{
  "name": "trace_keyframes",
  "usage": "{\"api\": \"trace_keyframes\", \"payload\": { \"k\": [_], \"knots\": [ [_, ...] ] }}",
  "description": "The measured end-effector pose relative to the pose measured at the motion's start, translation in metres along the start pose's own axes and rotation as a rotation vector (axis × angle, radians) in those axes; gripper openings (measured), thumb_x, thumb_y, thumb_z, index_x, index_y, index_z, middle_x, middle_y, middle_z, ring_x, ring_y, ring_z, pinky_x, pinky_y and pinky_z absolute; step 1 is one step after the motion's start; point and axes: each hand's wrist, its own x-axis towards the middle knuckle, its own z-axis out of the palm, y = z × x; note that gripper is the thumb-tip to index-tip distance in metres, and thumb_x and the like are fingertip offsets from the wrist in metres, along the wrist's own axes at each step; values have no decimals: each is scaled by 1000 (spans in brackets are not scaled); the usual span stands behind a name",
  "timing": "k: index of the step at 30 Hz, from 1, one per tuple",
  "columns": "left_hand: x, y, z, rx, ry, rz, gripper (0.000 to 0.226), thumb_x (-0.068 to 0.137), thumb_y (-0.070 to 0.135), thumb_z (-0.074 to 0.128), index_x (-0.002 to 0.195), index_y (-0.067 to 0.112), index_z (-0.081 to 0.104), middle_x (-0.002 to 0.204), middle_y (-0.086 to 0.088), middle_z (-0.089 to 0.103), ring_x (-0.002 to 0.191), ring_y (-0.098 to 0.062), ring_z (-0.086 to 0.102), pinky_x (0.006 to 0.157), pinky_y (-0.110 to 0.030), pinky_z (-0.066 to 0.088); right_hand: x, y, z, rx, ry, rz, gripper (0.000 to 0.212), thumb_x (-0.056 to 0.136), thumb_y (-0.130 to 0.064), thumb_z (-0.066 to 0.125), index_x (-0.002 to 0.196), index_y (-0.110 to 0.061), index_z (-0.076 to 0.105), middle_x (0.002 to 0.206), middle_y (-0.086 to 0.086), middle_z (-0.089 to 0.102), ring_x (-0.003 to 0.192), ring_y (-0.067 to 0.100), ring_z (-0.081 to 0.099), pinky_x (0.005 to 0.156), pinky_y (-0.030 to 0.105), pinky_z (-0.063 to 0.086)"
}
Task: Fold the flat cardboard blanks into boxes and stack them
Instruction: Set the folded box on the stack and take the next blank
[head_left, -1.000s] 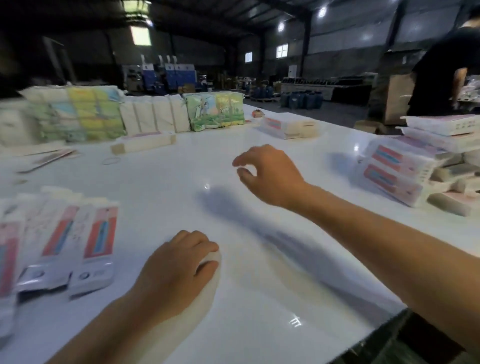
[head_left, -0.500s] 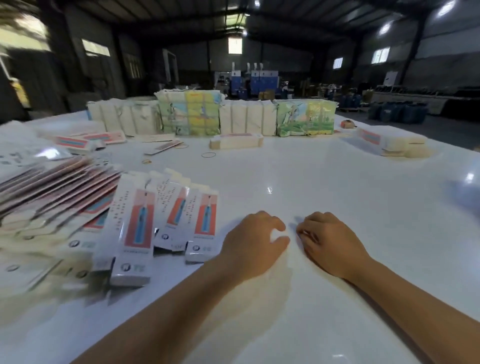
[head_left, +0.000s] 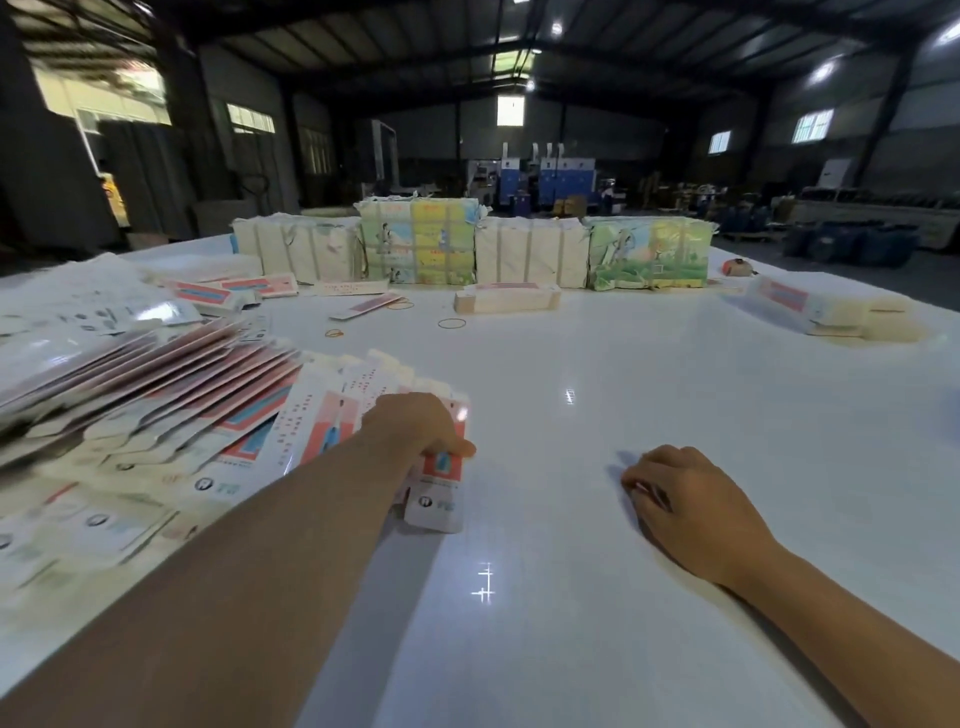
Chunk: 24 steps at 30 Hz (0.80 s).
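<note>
Left hand moved onto flat blank, pinching it; right hand curled, resting on white table; dim warehouse bkgd

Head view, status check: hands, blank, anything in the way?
Left hand grips the nearest flat red-and-white cardboard blank from the fanned pile. Right hand rests on the white table, fingers curled, holding nothing. Nothing blocks.

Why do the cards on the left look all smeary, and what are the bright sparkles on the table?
Head view: the fanned flat blanks at the left edge are motion-blurred; the sparkles are ceiling lights glaring off the glossy white table.
</note>
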Motion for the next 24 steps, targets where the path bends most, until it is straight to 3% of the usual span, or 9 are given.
{"api": "trace_keyframes", "payload": {
  "k": [4,7,9,11,14,16,19,21,24],
  "knots": [
    [2,2,2,-309,2,-95,57,69,35,80,101,8,40,90,-9,55,90,-26,62,80,-36,52,0,-1,0,11,-3,-1,20,94,-21,51,93,-14,70,108,0,63,101,26,54,83,35,44],
    [1,8,4,-446,24,-88,43,73,20,73,102,7,44,83,-10,59,77,-23,61,62,-30,49,0,-2,-1,15,0,0,21,94,-21,50,96,-14,70,109,1,63,101,26,54,84,35,44],
    [-7,17,2,-529,35,-12,39,77,33,68,101,12,45,82,-4,56,73,-18,58,57,-27,44,0,-2,-1,22,13,-1,22,95,-21,49,97,-13,70,108,3,63,100,27,53,84,35,44],
    [-24,32,0,-583,42,135,48,75,58,60,103,22,44,82,8,50,73,-11,55,55,-25,39,0,-2,-1,11,17,1,23,94,-21,48,98,-14,69,107,3,62,98,26,52,83,34,43],
    [-61,52,4,-532,-4,375,71,56,83,45,107,35,47,86,18,50,75,0,51,55,-22,36,1,-3,-1,-2,-6,19,23,92,-22,49,100,-16,69,107,2,61,99,25,50,82,33,43],
    [-82,54,18,-435,-74,543,87,49,88,41,122,41,43,101,20,51,81,0,53,59,-18,38,1,-5,-1,0,-16,27,23,90,-22,48,100,-15,68,106,4,62,100,26,52,81,35,44],
    [-104,47,36,-323,-152,632,103,41,92,46,132,51,21,117,23,42,89,-3,55,62,-16,43,-2,-7,-2,80,-6,22,23,89,-18,51,105,-18,67,106,7,66,97,30,56,77,39,48],
    [-106,43,42,-245,-102,644,101,43,89,50,130,52,15,114,24,38,86,-6,55,56,-13,43,-3,-7,-1,126,-16,26,21,90,-20,53,105,-21,68,105,7,66,98,29,56,78,40,48],
    [-105,38,47,-226,-10,619,86,60,76,59,129,43,21,114,20,40,89,-8,56,60,-16,47,-4,-4,1,59,-41,31,20,91,-19,51,102,-16,67,100,10,63,98,29,51,77,36,45]
  ]
}}
